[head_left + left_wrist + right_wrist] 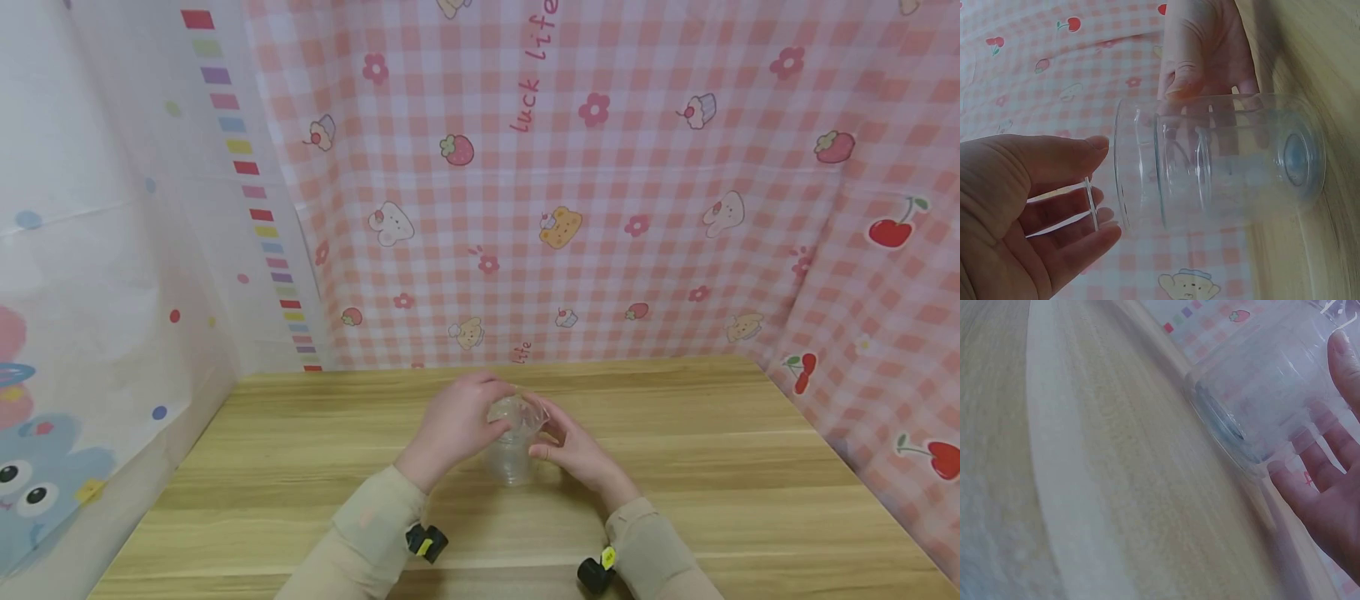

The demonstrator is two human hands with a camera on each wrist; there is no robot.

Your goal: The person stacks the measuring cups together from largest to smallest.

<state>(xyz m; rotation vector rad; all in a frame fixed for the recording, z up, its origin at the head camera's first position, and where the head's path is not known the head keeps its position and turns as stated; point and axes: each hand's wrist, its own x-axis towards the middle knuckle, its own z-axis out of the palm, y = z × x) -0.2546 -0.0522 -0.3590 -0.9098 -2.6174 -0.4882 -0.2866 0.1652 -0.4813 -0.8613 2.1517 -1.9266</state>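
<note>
A clear plastic jar (512,462) stands upright on the table between both hands, and its see-through wall shows ridges in the left wrist view. My left hand (461,425) comes over its top from the left, with thumb and fingers curved round the clear lid (1138,165). A thin whitish strip (1091,203) shows between that thumb and the fingers. From the right, my right hand (573,454) holds the jar's side, thumb on one side and fingers on the other. Part of the top lies hidden behind the left fingers.
The wooden table (300,467) runs back to a pink checked cloth (525,183). A white printed cloth (112,250) hangs at the left, and a cherry-printed cloth (885,333) at the right. Small black cameras sit on both sleeved wrists.
</note>
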